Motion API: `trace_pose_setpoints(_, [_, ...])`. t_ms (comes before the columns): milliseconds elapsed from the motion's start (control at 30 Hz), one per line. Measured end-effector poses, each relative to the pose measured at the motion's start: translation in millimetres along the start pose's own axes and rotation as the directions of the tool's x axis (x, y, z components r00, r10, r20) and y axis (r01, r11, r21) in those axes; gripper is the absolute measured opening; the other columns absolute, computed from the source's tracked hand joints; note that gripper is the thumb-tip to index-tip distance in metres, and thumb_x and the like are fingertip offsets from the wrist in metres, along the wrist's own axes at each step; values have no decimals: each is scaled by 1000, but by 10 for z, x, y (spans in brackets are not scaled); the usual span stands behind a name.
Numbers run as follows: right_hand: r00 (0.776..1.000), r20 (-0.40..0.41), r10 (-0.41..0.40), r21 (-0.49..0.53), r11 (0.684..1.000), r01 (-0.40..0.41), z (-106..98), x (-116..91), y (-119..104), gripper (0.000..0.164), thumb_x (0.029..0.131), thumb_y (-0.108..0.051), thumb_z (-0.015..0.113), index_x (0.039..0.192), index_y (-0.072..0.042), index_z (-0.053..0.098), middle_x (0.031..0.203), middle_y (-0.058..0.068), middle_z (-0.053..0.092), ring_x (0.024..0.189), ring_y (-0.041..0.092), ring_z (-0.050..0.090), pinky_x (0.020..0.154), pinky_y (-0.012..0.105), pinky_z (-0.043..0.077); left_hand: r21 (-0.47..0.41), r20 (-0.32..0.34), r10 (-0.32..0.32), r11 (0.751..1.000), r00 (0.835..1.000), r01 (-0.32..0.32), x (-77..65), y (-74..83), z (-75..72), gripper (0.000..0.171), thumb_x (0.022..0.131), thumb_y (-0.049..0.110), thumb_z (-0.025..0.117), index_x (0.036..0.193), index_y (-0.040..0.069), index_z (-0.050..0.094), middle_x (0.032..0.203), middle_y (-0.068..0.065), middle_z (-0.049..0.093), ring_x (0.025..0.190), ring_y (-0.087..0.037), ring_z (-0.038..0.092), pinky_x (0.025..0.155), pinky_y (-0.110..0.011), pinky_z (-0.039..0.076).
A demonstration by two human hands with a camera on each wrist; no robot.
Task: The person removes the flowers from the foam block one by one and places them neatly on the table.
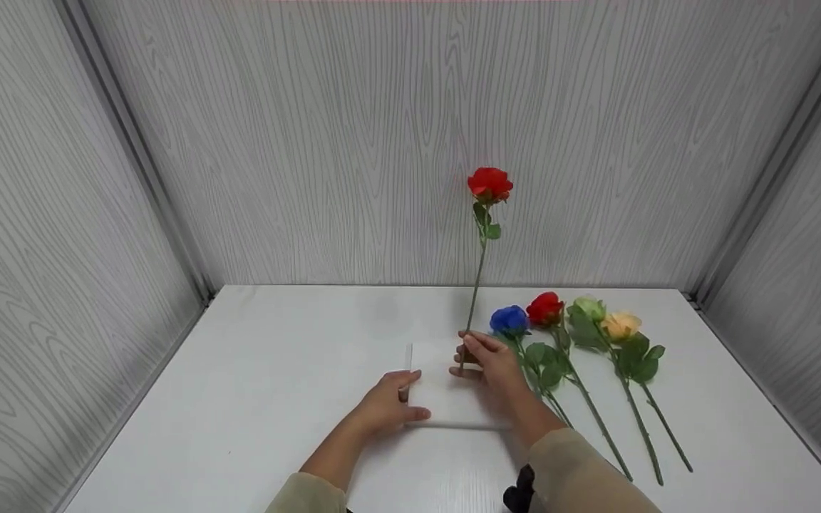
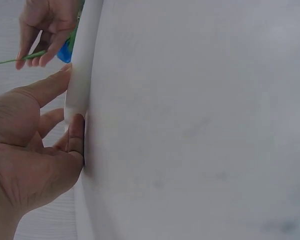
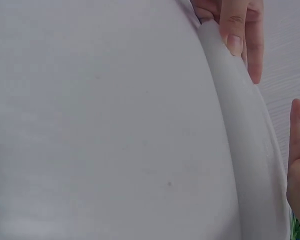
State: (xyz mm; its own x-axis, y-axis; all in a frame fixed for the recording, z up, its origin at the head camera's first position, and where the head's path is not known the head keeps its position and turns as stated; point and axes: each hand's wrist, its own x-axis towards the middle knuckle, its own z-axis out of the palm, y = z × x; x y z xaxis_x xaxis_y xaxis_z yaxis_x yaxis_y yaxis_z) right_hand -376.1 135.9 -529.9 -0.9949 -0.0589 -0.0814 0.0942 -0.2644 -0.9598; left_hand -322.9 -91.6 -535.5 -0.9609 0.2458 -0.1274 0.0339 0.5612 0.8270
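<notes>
My right hand [image 1: 492, 363] pinches a red rose [image 1: 489, 184] low on its thin green stem. The flower points up, tilted slightly right, and the stem's lower end is over a white, square-looking object [image 1: 453, 406]. At that object's left side, my left hand [image 1: 385, 405] grips the edge between thumb and fingers. In the left wrist view the object's smooth white surface [image 2: 190, 100] fills most of the picture, with a rounded edge [image 2: 82, 65] by the fingers. What kind of thing it is, I cannot tell. The right wrist view shows only part of the right hand [image 3: 299, 170].
On the white table [image 1: 275, 356], right of my hands, lie a blue rose [image 1: 509, 320], another red rose [image 1: 545, 309], a pale green rose [image 1: 590, 308] and a peach rose [image 1: 621, 325]. Their stems point toward me. Grey wood-grain panels [image 1: 346, 142] enclose the back and sides.
</notes>
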Motion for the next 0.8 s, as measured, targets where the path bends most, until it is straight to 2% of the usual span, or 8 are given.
trace_pose_setpoints(233, [1000, 2, -2, -84, 996, 2, -89, -136, -99, 26, 109, -21, 67, 130, -10, 78, 104, 10, 74, 98, 22, 72, 83, 42, 68, -25, -3, -2, 1000, 1000, 2, -12, 18, -9, 80, 91, 20, 90, 160, 5, 52, 169, -24, 42, 148, -44, 54, 126, -58, 40])
trace_pose_setpoints(567, [1000, 7, 0, -121, 993, 1, -228, -337, -165, 23, 107, -20, 71, 126, -10, 79, 96, 4, 73, 93, 20, 71, 79, 38, 67, -84, 18, 6, 996, 1000, -4, -27, -15, -16, 83, 90, 17, 90, 162, 4, 49, 171, -25, 37, 145, -43, 58, 121, -54, 47])
trace_pose_setpoints(800, [1000, 5, -22, -163, 986, 23, -348, -456, -230, 25, 106, -20, 71, 129, -10, 79, 99, 8, 73, 93, 21, 71, 79, 38, 67, -74, 19, 11, 997, 1000, -9, -3, -42, -1, 83, 91, 17, 90, 162, 4, 49, 170, -26, 38, 145, -43, 57, 120, -53, 48])
